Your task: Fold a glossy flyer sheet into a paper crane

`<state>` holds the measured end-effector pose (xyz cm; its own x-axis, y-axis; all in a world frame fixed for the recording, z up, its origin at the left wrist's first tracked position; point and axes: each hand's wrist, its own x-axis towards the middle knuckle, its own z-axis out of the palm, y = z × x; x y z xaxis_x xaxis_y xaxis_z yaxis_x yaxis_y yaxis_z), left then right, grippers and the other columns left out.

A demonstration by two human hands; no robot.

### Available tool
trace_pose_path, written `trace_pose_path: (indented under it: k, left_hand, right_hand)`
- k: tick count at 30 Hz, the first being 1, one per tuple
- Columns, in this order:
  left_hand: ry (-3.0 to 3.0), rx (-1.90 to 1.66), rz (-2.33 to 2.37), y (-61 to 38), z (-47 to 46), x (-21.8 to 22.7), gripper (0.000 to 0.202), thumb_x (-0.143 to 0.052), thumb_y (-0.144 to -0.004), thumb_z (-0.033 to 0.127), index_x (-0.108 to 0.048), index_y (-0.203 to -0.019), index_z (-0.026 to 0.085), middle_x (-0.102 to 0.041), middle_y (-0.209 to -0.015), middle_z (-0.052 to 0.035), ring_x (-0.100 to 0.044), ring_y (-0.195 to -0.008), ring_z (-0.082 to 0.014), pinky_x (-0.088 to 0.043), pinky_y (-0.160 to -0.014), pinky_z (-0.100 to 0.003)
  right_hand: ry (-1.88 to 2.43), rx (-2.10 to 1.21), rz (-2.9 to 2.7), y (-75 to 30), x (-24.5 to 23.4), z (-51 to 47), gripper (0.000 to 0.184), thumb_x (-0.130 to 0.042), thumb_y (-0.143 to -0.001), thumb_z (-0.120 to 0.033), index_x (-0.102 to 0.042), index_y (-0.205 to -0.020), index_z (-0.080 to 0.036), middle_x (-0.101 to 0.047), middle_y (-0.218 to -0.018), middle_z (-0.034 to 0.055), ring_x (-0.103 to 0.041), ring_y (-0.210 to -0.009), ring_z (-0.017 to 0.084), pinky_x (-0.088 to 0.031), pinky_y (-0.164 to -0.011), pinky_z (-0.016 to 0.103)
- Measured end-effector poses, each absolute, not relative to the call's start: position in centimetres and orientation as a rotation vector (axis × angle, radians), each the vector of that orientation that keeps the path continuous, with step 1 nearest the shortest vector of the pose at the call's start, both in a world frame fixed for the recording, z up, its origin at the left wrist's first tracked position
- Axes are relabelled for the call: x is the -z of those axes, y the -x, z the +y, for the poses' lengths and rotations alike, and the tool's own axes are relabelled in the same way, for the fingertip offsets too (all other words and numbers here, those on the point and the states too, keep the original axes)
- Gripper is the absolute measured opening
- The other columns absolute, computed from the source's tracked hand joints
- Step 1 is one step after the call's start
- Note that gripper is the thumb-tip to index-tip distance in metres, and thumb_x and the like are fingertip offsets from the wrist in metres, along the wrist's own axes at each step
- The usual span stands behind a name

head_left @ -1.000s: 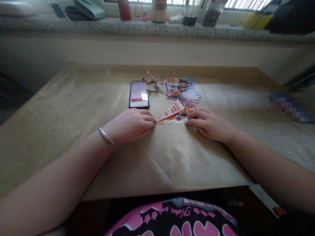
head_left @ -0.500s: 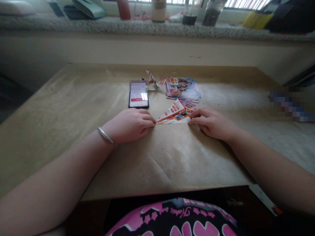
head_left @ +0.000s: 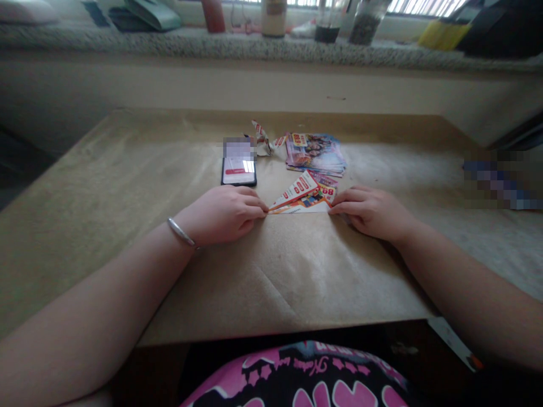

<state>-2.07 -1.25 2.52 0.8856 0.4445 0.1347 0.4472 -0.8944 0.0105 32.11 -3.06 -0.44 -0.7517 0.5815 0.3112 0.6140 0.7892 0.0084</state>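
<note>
A colourful printed leaflet [head_left: 302,196], partly folded, lies on the brown paper-covered table [head_left: 127,181] in front of me. My left hand [head_left: 224,213], with a silver bangle on the wrist, pinches the leaflet's left corner with curled fingers. My right hand [head_left: 371,211] presses its fingertips down on the leaflet's right corner. A stack of similar leaflets [head_left: 314,152] lies just beyond, and a small folded paper shape [head_left: 266,139] sits to the left of that stack.
A phone [head_left: 239,165] with a lit screen lies left of the leaflets. A stone ledge [head_left: 212,48] along the back carries bottles, jars and other items. A blurred object [head_left: 503,181] rests at the table's right side.
My right hand has slid slightly to the right along the leaflet's lower edge. My left hand has stayed on the left corner.
</note>
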Motion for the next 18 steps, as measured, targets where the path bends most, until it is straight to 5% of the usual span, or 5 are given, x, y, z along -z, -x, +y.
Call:
trace_pose_path:
  k: [18]
  left_hand:
    - [3.029, 0.214, -0.736, 2.0, -1.25, -2.43, 0.029, -0.047, -0.085, 0.015, -0.074, -0.095, 0.021, -0.073, -0.112, -0.0011, -0.067, -0.102, -0.0191, -0.055, -0.087, -0.032]
  right_hand:
    - [1.029, 0.256, -2.671, -32.08, -0.04, -3.41, 0.029, -0.049, -0.08, -0.01, -0.074, -0.082, -0.023, -0.077, -0.095, 0.001, -0.068, -0.079, 0.017, -0.049, -0.072, 0.028]
